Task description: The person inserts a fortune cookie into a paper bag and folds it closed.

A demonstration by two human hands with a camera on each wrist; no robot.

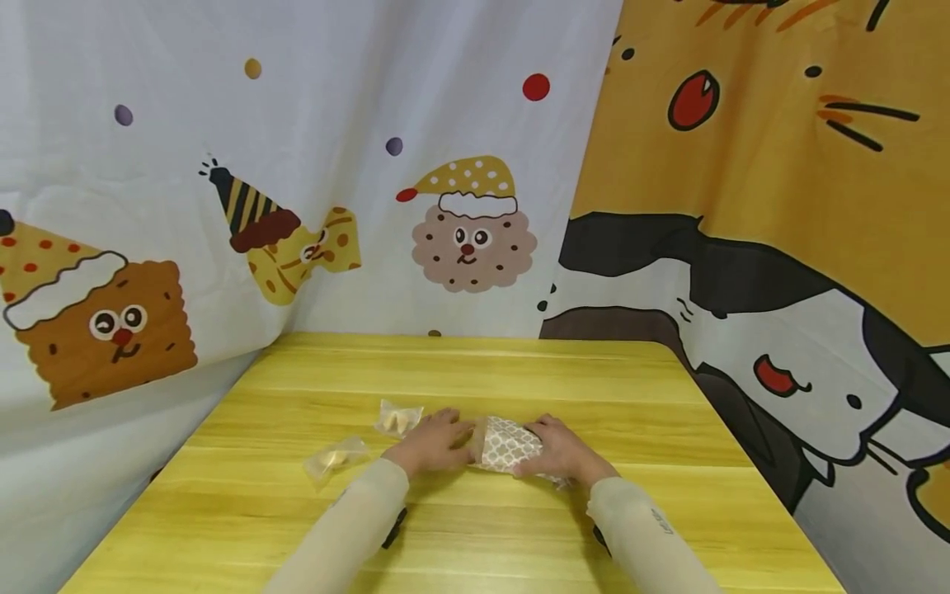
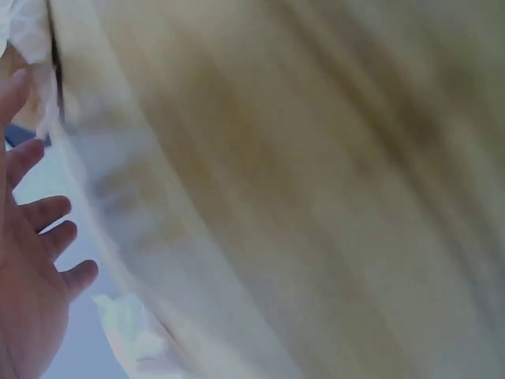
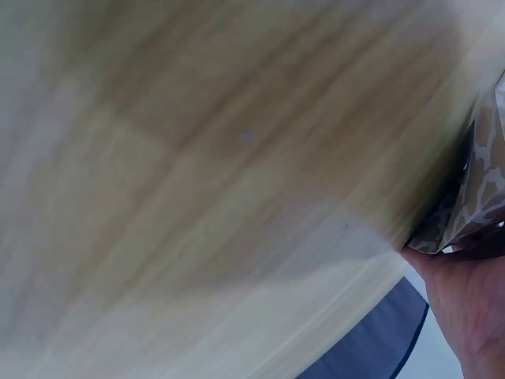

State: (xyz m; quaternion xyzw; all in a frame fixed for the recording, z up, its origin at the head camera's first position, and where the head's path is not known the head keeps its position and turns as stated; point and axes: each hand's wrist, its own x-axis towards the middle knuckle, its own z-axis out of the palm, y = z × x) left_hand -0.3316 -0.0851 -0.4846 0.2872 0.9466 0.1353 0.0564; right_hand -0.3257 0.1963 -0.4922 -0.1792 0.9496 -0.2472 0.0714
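A patterned paper bag [image 1: 510, 444], brown with a white net-like print, lies on its side on the table between the hands. My right hand [image 1: 558, 452] grips it at its right end. In the right wrist view the thumb of the right hand [image 3: 465, 300] lies along the edge of the bag [image 3: 481, 178]. At the bag's left end is my left hand [image 1: 436, 443], its fingers loosely spread in the left wrist view [image 2: 35, 260]. Whether its fingertips touch the bag is hard to tell. Anything inside the bag is hidden.
Two clear plastic packets with small yellowish contents lie left of the left hand: a far packet [image 1: 398, 419] and a nearer packet [image 1: 336, 459]. They rest on the yellow wood-grain table [image 1: 475, 371]. Behind it hangs a cartoon-printed cloth [image 1: 334, 107].
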